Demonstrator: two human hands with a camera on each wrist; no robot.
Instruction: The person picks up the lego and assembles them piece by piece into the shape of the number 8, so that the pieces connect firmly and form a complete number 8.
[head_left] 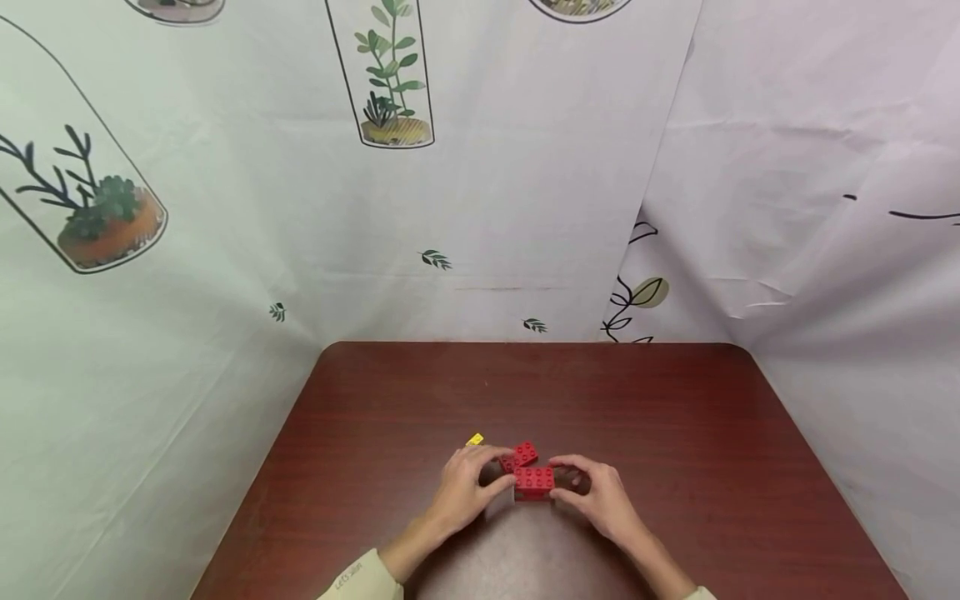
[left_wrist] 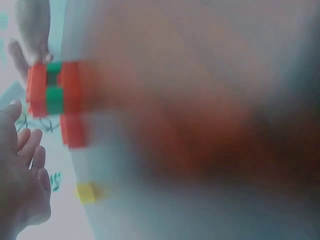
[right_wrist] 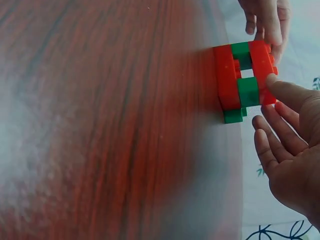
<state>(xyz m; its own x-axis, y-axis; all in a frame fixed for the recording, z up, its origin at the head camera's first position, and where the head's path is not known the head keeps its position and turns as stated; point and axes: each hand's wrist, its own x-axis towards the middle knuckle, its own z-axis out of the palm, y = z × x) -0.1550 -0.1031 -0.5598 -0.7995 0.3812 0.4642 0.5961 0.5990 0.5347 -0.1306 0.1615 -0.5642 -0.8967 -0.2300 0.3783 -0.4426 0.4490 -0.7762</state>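
A stack of red and green building bricks (head_left: 534, 481) stands on the table, a studded red brick on top. In the right wrist view, green bricks (right_wrist: 248, 92) sit between its red layers with a gap between them. My left hand (head_left: 463, 489) is at the stack's left end, thumb tip right at its edge and fingers relaxed. At the right end is my right hand (head_left: 606, 497), its thumb at the upper red brick and the other fingers loosely spread. Just behind the stack lies another red brick (head_left: 527, 453), partly hidden by it.
A small yellow brick (head_left: 475, 439) lies beyond my left hand, also showing as a yellow block (left_wrist: 85, 192) in the left wrist view. The brown table (head_left: 637, 400) meets white printed cloth (head_left: 510, 208) at the back and sides.
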